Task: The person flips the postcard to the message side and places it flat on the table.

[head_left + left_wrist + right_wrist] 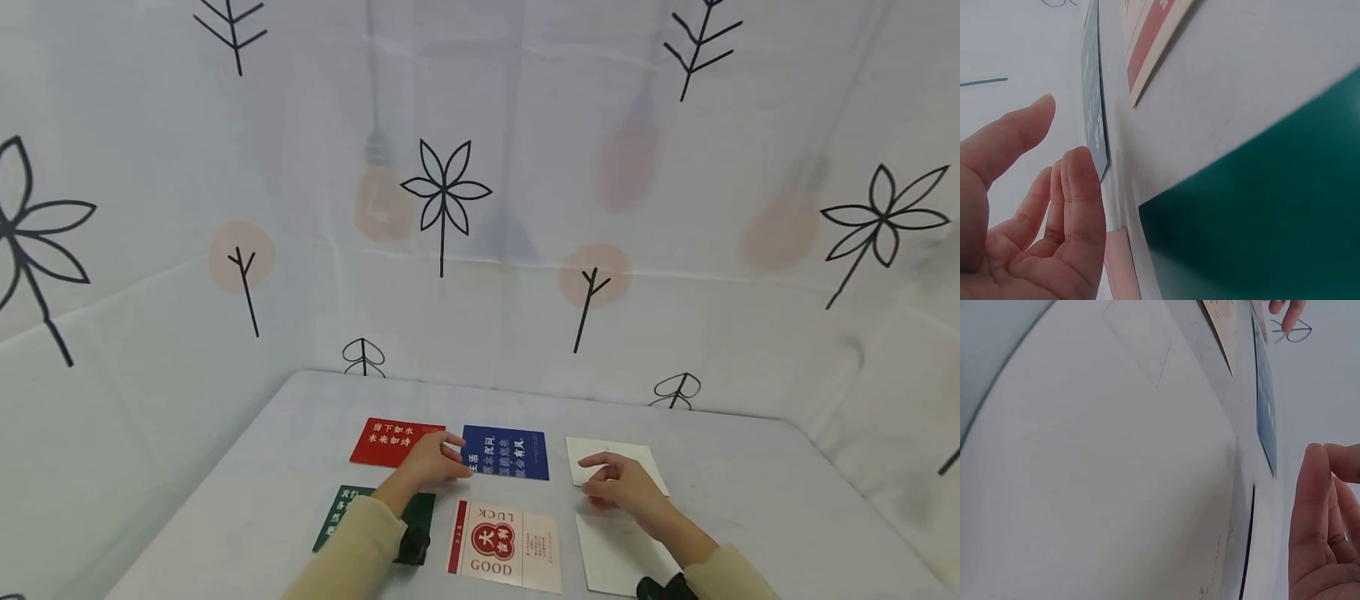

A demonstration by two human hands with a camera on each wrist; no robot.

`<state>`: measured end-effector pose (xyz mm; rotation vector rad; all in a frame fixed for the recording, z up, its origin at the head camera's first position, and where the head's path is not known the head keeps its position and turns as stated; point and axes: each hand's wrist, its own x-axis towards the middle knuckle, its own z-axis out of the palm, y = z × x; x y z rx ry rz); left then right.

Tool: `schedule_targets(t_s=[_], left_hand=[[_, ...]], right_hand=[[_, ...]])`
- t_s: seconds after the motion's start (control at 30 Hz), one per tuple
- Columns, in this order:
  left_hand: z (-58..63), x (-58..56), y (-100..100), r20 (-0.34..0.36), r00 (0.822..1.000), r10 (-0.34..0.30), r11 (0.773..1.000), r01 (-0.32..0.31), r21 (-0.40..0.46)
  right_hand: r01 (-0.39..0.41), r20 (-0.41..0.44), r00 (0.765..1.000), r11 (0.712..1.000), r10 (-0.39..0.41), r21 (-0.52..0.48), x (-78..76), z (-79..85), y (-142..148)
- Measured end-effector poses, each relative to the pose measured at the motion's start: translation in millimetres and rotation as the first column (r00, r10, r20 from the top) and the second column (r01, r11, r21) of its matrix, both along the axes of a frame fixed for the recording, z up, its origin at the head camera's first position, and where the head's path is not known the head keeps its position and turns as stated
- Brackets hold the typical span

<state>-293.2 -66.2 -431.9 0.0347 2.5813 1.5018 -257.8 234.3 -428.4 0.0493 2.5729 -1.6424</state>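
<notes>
My left hand [433, 461] hovers over the right side of a red card [378, 450], its fingertips at the left edge of a blue card [513, 454]. In the left wrist view the fingers are loosely bent, thumb apart, holding nothing. Under the left forearm lies a green card [422, 510], partly hidden. My right hand [622, 483] is above two white cards, a far one [618, 450] and a near one [611, 554]. Its thumb and index tips meet in the right wrist view, with nothing visible between them. A cream card [538, 542] with red print lies between the forearms.
The cards lie in two rows on a white-covered table [255, 492]. White cloth [480, 325] printed with plants and bulbs hangs behind the table and along its sides. Dark bands [412, 546] sit on both wrists.
</notes>
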Motion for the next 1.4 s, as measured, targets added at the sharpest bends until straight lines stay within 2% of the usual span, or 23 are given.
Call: schedule_targets(t_s=[0.2, 0.47, 0.63, 0.9, 1.1, 1.23, 1.4], left_hand=[[3.2, -4.0, 0.7, 0.015, 1.000, 0.018, 1.000, -0.017, -0.024], [0.8, -13.9, 2.8, 0.025, 0.999, 0.036, 0.998, -0.035, -0.061], [3.7, -18.1, 3.3, 0.026, 0.999, 0.044, 0.996, -0.042, -0.084], [7.8, -25.6, 6.4, 0.074, 0.995, 0.060, 0.991, -0.051, -0.125], [3.6, -33.3, 8.8, 0.101, 0.992, 0.079, 0.987, -0.064, -0.150], [-0.5, -37.5, 8.0, 0.126, 0.988, 0.087, 0.982, -0.064, -0.178], [-1.8, -42.0, 8.5, 0.137, 0.988, 0.068, 0.974, -0.036, -0.223]], right_hand=[[0.046, 0.013, 0.999, 0.999, -0.047, 0.014, -7.1, -0.5, -12.3], [0.032, -0.003, 0.999, 0.999, -0.032, -0.005, -13.6, -0.6, -23.4], [0.022, -0.008, 1.000, 1.000, -0.022, -0.012, -17.6, 0.8, -30.7], [0.036, -0.012, 0.999, 0.999, -0.036, 0.013, -25.8, -0.8, -36.4], [0.052, -0.007, 0.999, 0.998, -0.052, 0.021, -35.3, -8.1, -39.1], [0.030, -0.010, 1.000, 1.000, -0.030, 0.005, -41.8, -10.6, -40.4], [0.013, -0.021, 1.000, 1.000, -0.013, 0.002, -50.5, -10.7, -39.5]])
